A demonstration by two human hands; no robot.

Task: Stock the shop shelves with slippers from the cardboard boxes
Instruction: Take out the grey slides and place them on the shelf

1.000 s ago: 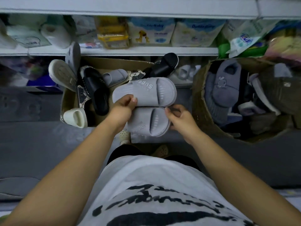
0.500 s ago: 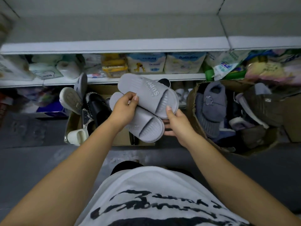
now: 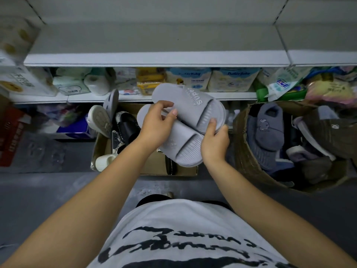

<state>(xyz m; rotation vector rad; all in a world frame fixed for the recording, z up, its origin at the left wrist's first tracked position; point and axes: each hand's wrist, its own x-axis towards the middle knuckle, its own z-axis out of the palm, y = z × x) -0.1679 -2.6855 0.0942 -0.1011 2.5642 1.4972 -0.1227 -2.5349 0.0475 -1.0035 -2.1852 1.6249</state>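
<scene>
left hand (image 3: pixel 156 122): fingers curled, pinching the left ends of the grey slippers (image 3: pixel 193 107)
right hand (image 3: pixel 214 140): gripping the right ends of the same pair
grey slippers: held in the air, one overlapping the other, above the left box and below the bare shelf (image 3: pixel 154 43)
left box (image 3: pixel 150 168): cardboard, open; holds a black slipper (image 3: pixel 127 128), a cream slipper (image 3: pixel 103 161) and white-soled slippers (image 3: pixel 99 120) sticking up
right box (image 3: pixel 243 151): cardboard, open; piled with blue-grey plush slippers (image 3: pixel 268 130) and a brown slipper (image 3: pixel 328 132)
lower shelf (image 3: pixel 135 97): baby-product packs (image 3: pixel 231 79)
</scene>
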